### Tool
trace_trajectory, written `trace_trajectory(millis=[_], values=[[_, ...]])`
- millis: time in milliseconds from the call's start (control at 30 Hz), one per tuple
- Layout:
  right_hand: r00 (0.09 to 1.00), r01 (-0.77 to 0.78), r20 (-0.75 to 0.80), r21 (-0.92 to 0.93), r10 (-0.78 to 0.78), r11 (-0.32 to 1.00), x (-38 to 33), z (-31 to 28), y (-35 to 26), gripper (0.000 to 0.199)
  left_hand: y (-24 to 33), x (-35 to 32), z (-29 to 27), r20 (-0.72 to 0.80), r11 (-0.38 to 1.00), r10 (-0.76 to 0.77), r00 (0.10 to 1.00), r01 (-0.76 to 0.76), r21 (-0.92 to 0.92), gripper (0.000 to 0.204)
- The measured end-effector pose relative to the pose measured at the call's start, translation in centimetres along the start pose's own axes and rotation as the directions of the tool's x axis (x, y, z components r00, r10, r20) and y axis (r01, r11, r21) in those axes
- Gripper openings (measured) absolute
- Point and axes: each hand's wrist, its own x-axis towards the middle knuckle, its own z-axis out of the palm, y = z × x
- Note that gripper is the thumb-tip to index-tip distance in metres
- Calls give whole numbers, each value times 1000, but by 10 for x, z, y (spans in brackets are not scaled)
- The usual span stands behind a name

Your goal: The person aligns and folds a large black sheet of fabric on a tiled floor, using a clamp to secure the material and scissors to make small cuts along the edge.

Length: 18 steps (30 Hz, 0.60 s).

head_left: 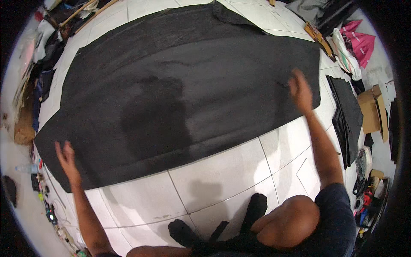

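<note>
A large sheet of black fabric (231,81) lies spread over the floor in front of me, with a second dark layer (141,36) showing along its far side. One far corner of that layer is folded over. My left hand (67,162) hovers over the sheet's near left corner, fingers apart and holding nothing. Toward the right end, my right hand (301,93) is above the fabric with its fingers stretched out, slightly blurred. Whether either hand touches the cloth I cannot tell. Shadows fall across the middle of the sheet.
White floor tiles (222,180) show around the fabric. At right are folded black fabric (346,115), a cardboard box (371,110) and a pink bag (360,45). Clutter with a plastic bottle (26,168) lines the left wall. Wooden sticks (92,15) lie at the far left.
</note>
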Motion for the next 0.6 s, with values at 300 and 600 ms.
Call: trace_trajectory(millis=[300,600], values=[[830,403,461,-109,-313,909,-98,83,-15,91,-52,-110,100,341,516,0,940,-292,805,76],[787,337,562,-47,-253,940,-53,120,-11,90,-66,-50,121,415,503,-181,892,-278,818,74]])
